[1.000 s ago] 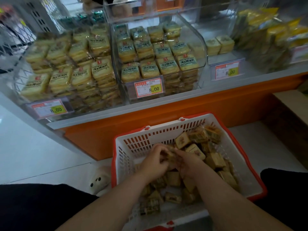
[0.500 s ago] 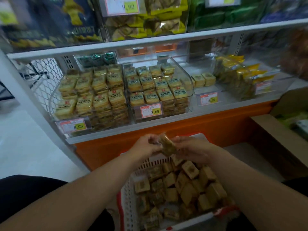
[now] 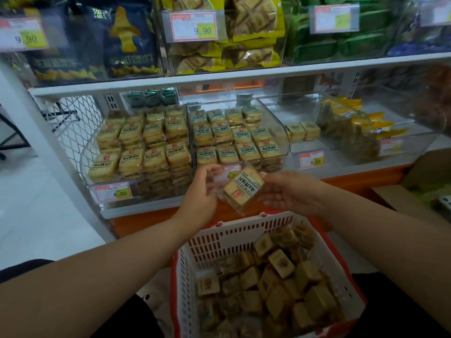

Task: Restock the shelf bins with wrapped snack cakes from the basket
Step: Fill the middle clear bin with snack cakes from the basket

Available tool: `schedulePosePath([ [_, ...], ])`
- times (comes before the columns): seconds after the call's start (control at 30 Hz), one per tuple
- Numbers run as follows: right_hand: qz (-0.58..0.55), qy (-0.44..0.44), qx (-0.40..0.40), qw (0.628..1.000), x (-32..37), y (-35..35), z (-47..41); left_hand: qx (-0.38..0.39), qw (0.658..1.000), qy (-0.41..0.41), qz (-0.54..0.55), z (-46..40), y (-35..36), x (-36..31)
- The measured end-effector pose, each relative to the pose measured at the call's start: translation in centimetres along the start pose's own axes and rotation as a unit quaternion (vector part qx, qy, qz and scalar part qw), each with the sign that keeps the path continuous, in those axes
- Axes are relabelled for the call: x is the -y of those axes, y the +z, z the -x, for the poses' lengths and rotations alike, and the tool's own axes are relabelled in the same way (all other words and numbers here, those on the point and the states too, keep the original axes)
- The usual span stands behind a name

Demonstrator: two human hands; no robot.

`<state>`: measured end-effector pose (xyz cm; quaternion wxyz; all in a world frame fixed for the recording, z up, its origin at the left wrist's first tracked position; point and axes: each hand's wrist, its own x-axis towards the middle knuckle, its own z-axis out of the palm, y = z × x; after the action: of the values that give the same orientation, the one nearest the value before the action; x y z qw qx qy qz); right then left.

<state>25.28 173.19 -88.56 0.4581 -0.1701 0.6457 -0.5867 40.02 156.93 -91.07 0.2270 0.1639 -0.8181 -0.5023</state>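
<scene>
Head view: two hands, left hand [image 3: 200, 191] and right hand [image 3: 292, 193], pinch one square, crinkly-wrapped cake [image 3: 244, 189] above the holey plastic basket [image 3: 234, 237].

Price tags read 9.90 [image 3: 194, 26] (upper shelf) and 8.00 [image 3: 113, 192] on a bin

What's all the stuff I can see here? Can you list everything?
held snack cake: one, tan, clear wrap, above basket
basket: one, white, red rim, holding many wrapped cakes
left bin: one, clear, nearly full of cakes
middle bin: one, clear, nearly full
price tags: several, red and yellow
upper-shelf bags: many; dark blue, yellow, green
cardboard box: one, brown, right
left hand: pinches wrapper
right hand: holds cake
</scene>
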Motion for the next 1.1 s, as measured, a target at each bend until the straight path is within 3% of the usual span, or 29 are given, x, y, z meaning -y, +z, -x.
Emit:
schedulePosePath([
  [0.1, 0.04, -0.011, -0.011, 0.999, 0.7, -0.5, -0.7, 0.069, 0.982, -0.146, 0.1, -1.7, 0.1, -0.7],
  [0.2, 0.062, -0.024, -0.005, 0.998, 2.1, -1.3, -1.8, 0.11, 0.963, -0.198, 0.144, -3.1, 0.2, -1.2],
  [0.4, 0.224, -0.161, 0.006, 0.961, 6.6, -2.2, -3.8, 0.133, 0.979, -0.113, 0.107, -7.7, -0.4, -3.2],
  [0.5, 0.312, -0.189, -0.01, 0.931, 8.4, -2.6, -4.8, 0.092, 0.994, -0.03, 0.048, -10.7, -1.0, -4.4],
  [0.6, 0.223, -0.192, -0.065, 0.954, 9.6, -2.7, -6.3, 0.006, 1.0, 0.004, 0.014, -14.2, -0.7, -5.0],
  [0.7, 0.115, -0.181, -0.18, 0.96, 9.6, -2.4, -8.4, -0.069, 0.975, 0.047, -0.208, -17.5, -0.3, -4.2],
  [0.83, 0.034, -0.142, -0.268, 0.952, 8.7, -1.5, -11.4, 0.036, 0.913, 0.006, -0.407, -19.2, 0.6, -1.4],
  [0.9, 0.024, -0.119, -0.279, 0.952, 8.6, -1.1, -12.7, 0.063, 0.904, -0.014, -0.422, -19.3, 1.0, 0.0],
  [1.1, 0.067, -0.104, -0.291, 0.949, 9.6, 0.1, -16.0, 0.018, 0.906, -0.003, -0.423, -19.9, 1.1, 1.8],
])
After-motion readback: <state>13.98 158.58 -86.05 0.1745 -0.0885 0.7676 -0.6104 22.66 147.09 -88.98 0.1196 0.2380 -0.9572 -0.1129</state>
